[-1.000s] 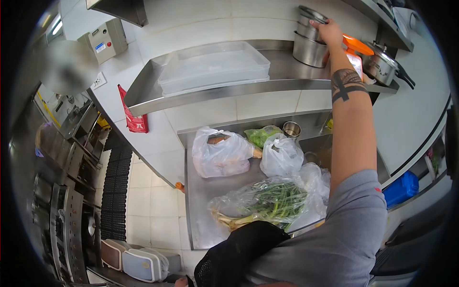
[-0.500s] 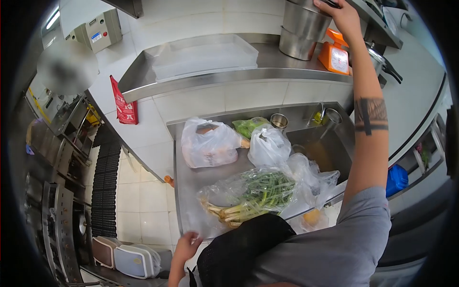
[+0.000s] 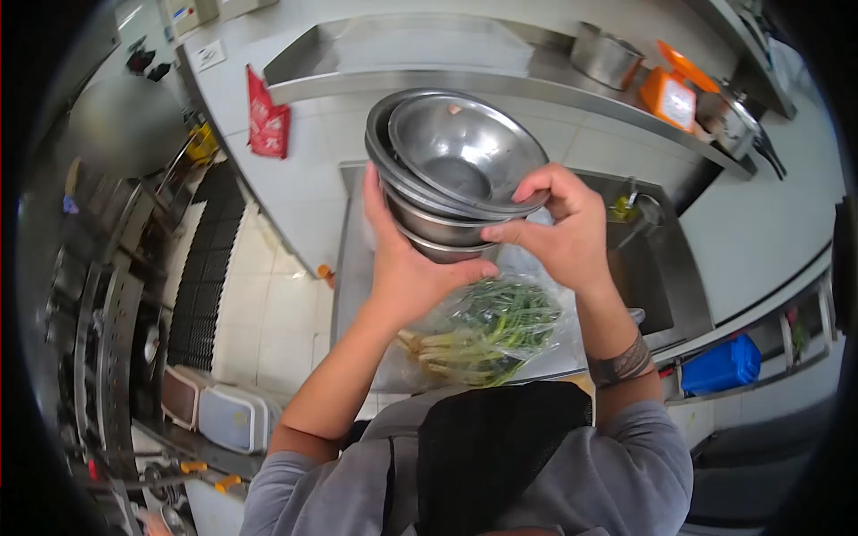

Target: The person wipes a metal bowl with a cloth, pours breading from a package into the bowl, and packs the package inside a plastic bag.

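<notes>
A stack of stainless steel mixing bowls is held up in front of me, tilted so that the inside of the top bowl shows. My left hand is wrapped round the stack's left side and underside, thumb across the front. On the right, my right hand pinches the rim of the upper bowls between thumb and fingers. Below the bowls lies a bunch of green onions in clear plastic on the steel counter. The stack and my hands hide most of the other bags there.
The sink basin is to the right, with a tap and a ladle-like tool. A shelf holds a plastic tray, a steel pot, an orange scale and a pressure cooker. A red packet is at the left.
My right hand has come down from the shelf, where it gripped metal vessels above the pot. My left hand has risen from the counter's front edge. Both now hold the bowls.
</notes>
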The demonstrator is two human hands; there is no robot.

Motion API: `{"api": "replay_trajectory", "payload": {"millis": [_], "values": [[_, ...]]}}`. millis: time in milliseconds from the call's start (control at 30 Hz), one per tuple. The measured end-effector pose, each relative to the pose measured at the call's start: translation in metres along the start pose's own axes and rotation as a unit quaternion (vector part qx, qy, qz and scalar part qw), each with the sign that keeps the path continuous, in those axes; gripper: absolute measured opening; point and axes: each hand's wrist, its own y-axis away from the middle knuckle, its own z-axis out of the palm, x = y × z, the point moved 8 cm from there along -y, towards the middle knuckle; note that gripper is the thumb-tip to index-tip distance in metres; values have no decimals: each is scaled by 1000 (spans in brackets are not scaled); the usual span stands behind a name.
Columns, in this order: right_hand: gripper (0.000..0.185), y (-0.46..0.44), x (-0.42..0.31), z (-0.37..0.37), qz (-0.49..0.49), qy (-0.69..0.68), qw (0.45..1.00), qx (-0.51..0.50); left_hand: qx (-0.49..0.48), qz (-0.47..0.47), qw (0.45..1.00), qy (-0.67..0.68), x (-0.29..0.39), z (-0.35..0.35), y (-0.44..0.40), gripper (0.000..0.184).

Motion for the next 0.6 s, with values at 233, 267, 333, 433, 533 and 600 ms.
{"api": "replay_trajectory", "payload": {"millis": [233, 267, 333, 433, 533, 600], "values": [[44, 4, -2, 72, -118, 59, 991, -33, 142, 7, 984, -109, -32, -50, 42, 145], [45, 0, -1, 81, -107, 34, 993, -28, 150, 29, 970, -191, -31, -56, 43, 141], [44, -3, -6, 98, -130, 30, 991, -6, 197, 83, 934, -288, -31, -63, 40, 140], [42, -18, -7, 108, -172, -8, 984, 33, 239, 156, 854, -434, -27, -73, 49, 138], [38, -47, -20, 102, -119, -82, 990, 10, 175, 64, 875, -447, -53, -83, 60, 137], [51, -60, -18, 99, 3, -45, 999, -9, 171, 49, 884, -432, -66, -86, 72, 130]]}}
